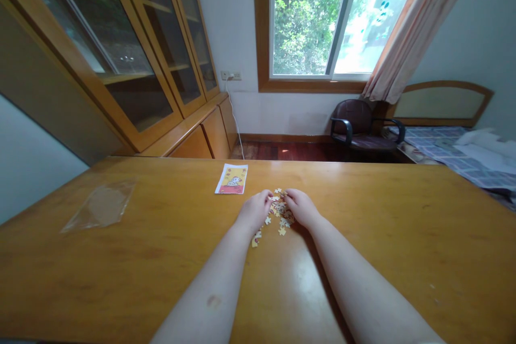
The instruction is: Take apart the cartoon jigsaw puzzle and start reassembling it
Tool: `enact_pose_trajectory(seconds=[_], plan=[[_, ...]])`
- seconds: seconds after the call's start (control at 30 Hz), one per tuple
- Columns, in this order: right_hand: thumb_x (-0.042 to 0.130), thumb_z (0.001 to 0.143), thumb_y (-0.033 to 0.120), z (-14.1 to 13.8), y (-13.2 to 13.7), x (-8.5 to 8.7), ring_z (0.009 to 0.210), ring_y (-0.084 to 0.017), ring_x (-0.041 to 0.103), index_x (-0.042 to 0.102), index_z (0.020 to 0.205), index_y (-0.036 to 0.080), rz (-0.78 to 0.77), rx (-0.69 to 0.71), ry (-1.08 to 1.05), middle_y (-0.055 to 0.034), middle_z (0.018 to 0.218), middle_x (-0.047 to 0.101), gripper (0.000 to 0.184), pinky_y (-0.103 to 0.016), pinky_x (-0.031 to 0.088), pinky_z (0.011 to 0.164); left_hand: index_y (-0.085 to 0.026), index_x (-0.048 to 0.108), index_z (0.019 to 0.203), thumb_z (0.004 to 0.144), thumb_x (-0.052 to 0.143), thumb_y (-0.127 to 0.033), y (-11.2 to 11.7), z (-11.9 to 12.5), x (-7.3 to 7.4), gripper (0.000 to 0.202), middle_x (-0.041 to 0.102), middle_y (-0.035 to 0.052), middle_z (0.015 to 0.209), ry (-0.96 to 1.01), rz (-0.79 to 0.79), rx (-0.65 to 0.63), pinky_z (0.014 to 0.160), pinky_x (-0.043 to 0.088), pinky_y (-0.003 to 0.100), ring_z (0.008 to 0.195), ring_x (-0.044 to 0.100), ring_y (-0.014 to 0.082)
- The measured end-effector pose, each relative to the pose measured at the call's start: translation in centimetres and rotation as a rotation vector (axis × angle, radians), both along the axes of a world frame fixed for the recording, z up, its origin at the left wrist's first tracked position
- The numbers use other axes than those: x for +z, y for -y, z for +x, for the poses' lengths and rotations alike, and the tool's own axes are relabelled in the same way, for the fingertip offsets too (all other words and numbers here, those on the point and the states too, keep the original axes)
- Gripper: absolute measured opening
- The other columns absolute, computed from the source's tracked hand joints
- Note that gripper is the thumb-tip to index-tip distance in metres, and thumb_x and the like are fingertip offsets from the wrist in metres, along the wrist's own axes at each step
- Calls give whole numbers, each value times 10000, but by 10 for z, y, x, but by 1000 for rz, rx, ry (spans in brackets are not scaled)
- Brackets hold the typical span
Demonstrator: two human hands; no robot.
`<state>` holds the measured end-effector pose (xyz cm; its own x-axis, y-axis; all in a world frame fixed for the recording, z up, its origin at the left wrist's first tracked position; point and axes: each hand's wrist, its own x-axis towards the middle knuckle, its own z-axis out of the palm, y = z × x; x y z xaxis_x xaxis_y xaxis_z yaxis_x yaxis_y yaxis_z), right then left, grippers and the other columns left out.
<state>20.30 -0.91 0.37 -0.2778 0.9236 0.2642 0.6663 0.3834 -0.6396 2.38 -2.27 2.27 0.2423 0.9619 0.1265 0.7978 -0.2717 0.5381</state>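
A small heap of loose jigsaw pieces (278, 208) lies on the wooden table, with both of my hands at its sides. My left hand (255, 212) is closed at the heap's left edge, its fingertips pinched at a pale jigsaw piece. From the right, my right hand (301, 207) curls over the heap, with thumb and fingers closed at a small piece near the top. Its fingers partly hide some pieces. A yellow jigsaw piece (282, 231) lies nearer to me, and a few more lie beside my left wrist, partly covered by it.
A picture card (231, 179) with a yellow and red print lies beyond my left hand. At the left is a clear plastic bag (100, 205) on the table (169, 258). A chair (355, 123) and a bed (447, 142) stand past the far edge; a glass-fronted cabinet (177, 64) stands left.
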Motion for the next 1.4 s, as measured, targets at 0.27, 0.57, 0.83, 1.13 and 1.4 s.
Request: enact_pose_trajectory(seconds=[0.27, 0.57, 0.83, 1.13, 1.4], plan=[[439, 931, 261, -4, 5, 6, 687, -127, 544, 645, 754, 172, 33, 176, 107, -22, 711, 629, 287, -216, 353, 666, -244, 661, 1073, 864, 516, -208, 1, 1, -1, 257, 686, 23, 1036, 106, 146, -199, 902, 473, 296, 973, 616, 168], [501, 903, 345, 1, -1, 3, 725, -144, 562, 708, 736, 190, 7, -39, 157, -37, 723, 658, 308, -239, 385, 697, -252, 670, 1114, 900, 454, -257, 1, -4, 7, 304, 692, 34, 1045, 25, 91, -73, 892, 466, 302, 972, 610, 180], [544, 847, 323, 19, -9, -1, 826, -172, 597, 721, 876, 191, -58, -260, 11, -58, 889, 696, 222, -272, 425, 765, -301, 704, 998, 778, 648, -305, 3, -7, -2, 226, 632, 26, 1152, -241, 103, -174, 978, 375, 408, 1099, 516, 245], [494, 853, 346, 24, -8, 5, 677, -154, 574, 692, 761, 174, -159, -344, 27, -44, 724, 674, 278, -247, 371, 608, -218, 685, 789, 763, 655, -262, 2, -2, -1, 59, 663, 40, 995, -231, 64, -179, 953, 387, 374, 1041, 544, 227], [697, 684, 480, 28, 5, 12, 570, -119, 529, 664, 683, 185, -330, -113, 136, 0, 618, 645, 297, -226, 343, 532, -198, 671, 771, 815, 579, -233, 1, -2, -1, 108, 645, 68, 966, -262, 97, -178, 926, 402, 363, 1010, 549, 223]])
